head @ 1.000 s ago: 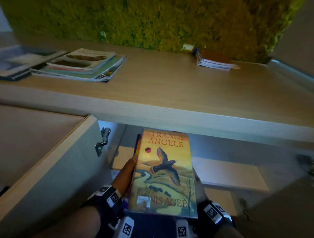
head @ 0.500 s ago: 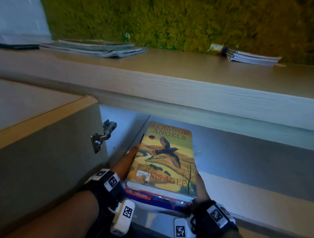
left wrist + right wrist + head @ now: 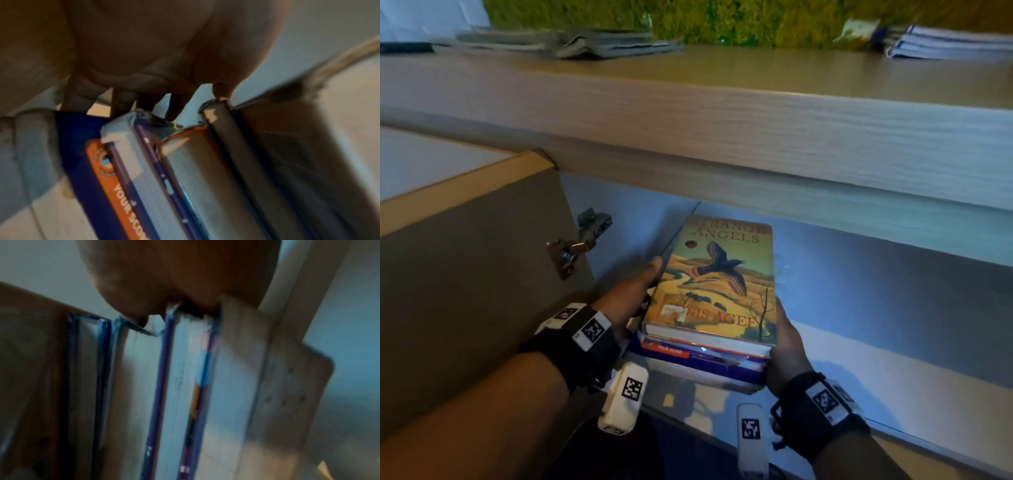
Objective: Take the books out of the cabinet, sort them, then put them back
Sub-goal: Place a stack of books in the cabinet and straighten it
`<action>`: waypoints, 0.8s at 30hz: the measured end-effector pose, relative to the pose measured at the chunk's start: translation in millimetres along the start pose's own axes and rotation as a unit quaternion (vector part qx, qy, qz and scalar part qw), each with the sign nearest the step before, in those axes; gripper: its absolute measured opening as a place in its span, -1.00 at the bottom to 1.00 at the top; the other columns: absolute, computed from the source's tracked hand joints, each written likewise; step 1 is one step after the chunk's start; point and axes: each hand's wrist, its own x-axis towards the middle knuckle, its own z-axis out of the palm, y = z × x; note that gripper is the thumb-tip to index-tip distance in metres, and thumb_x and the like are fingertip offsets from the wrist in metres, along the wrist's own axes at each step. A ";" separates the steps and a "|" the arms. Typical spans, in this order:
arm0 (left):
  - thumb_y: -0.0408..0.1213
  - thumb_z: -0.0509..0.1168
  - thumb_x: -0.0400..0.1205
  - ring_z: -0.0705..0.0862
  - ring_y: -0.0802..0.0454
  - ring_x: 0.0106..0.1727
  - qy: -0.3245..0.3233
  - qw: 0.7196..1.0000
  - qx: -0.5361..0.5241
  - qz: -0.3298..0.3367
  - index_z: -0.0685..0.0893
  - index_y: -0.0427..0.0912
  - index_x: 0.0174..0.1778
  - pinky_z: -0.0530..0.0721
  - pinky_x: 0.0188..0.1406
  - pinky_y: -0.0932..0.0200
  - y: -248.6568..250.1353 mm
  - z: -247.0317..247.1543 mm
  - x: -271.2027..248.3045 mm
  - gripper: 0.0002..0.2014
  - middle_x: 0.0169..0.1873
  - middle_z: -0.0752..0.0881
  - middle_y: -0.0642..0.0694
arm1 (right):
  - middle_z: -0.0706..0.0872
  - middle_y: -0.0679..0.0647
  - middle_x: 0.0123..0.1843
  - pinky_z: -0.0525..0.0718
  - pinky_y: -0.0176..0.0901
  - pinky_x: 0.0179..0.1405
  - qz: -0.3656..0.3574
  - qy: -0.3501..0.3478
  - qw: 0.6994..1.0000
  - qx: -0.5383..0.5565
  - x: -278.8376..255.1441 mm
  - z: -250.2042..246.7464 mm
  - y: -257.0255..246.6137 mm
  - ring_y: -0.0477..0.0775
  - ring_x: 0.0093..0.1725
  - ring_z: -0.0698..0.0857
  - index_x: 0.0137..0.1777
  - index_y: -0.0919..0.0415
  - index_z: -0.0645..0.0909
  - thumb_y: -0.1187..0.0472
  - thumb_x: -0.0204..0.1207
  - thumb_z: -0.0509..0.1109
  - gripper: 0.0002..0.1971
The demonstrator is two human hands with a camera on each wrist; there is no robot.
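A stack of several books (image 3: pixel 715 284) lies flat between my two hands in the open cabinet's mouth, just above its pale shelf (image 3: pixel 887 373). The top book is a yellow hardcover with a dark bird, titled "Strange Angels". Under it lies a blue book with an orange band (image 3: pixel 671 350). My left hand (image 3: pixel 633 294) grips the stack's left side, with fingers (image 3: pixel 176 105) reaching under it. At the near right corner my right hand (image 3: pixel 786 346) grips it, thumb on the top cover. The wrist views show the book edges (image 3: pixel 185 178) (image 3: pixel 144 386) close up and blurred.
The cabinet door (image 3: pixel 465 291) stands open at the left, with its metal hinge (image 3: pixel 575 245) near my left hand. The thick wooden countertop (image 3: pixel 722 113) overhangs the opening. On it lie magazines (image 3: pixel 571 42) at the left and a pile of booklets (image 3: pixel 945 42) at the right.
Both hands have carried the stack forward and lower, under the countertop and into the cabinet opening. My view has dropped with them. The grip on the stack is unchanged.
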 end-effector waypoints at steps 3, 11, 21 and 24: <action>0.38 0.21 0.57 0.78 -0.24 0.24 -0.077 0.997 -0.018 0.007 0.71 -0.09 0.35 0.76 0.21 -0.13 -0.4 7.7 -6.7 -0.33 0.21 0.79 -0.29 | 0.89 0.24 0.17 0.67 0.42 0.42 0.012 -0.004 1.000 0.028 3.7 1.5 2.4 0.34 0.19 0.86 0.36 0.11 0.77 -0.37 0.62 0.29 -0.38; 0.27 0.46 0.43 0.81 -0.27 0.15 -0.076 0.994 -0.076 0.028 0.74 -0.12 0.30 0.76 0.09 -0.13 23.6 6.7 6.5 -0.35 0.18 0.80 -0.31 | 0.87 0.04 0.26 0.61 0.49 0.47 0.017 0.002 0.999 -0.027 32.6 28.2 2.0 0.28 0.29 0.83 0.37 -0.14 0.75 -0.69 0.30 0.31 -0.17; 0.20 0.30 0.60 0.86 -0.21 0.00 -0.078 0.991 -0.098 0.043 0.75 -0.18 0.27 0.81 -0.04 -0.07 16.1 -5.7 9.3 -0.46 0.09 0.83 -0.31 | 0.73 -0.03 0.45 0.59 0.38 0.49 -0.064 0.029 0.996 -0.057 85.4 42.5 16.1 0.25 0.42 0.73 0.39 -0.27 0.66 -0.75 0.24 0.25 -0.16; 0.20 0.40 0.54 0.80 -0.26 0.17 -0.071 0.991 -0.104 0.043 0.73 -0.18 0.34 0.71 0.27 -0.22 19.3 -7.0 9.0 -0.40 0.21 0.79 -0.32 | 0.71 0.06 0.46 0.59 0.43 0.48 -0.058 0.037 0.996 -0.063 110.3 41.7 30.8 0.29 0.38 0.74 0.43 -0.21 0.65 -0.76 0.23 0.27 -0.11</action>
